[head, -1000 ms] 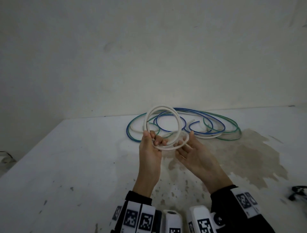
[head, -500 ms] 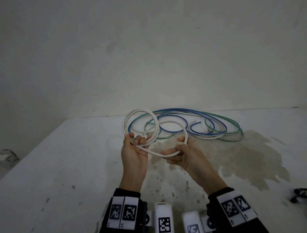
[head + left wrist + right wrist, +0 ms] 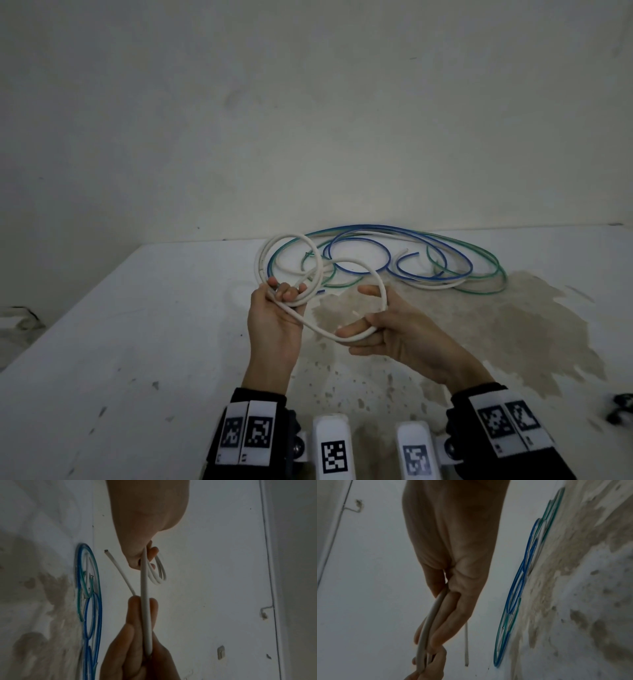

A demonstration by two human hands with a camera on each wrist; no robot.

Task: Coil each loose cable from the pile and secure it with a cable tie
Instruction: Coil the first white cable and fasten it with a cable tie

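The white cable (image 3: 310, 270) was held in the air above the table (image 3: 120, 342), in front of the pile of blue and green cables (image 3: 411, 260) lying near the wall (image 3: 308, 102). Its finished loops were gripped in the left hand (image 3: 274, 318), fingers curled round the bundle. From there a further length was carried across to the right hand (image 3: 394, 329), where it was pinched between thumb and fingers, and a short free end (image 3: 118, 569) was left sticking out. The coiling step was judged to be in hand, nearly done. For the next move, the last loop would have to be brought over onto the bundle and the coil kept tight. No cable tie was made out.
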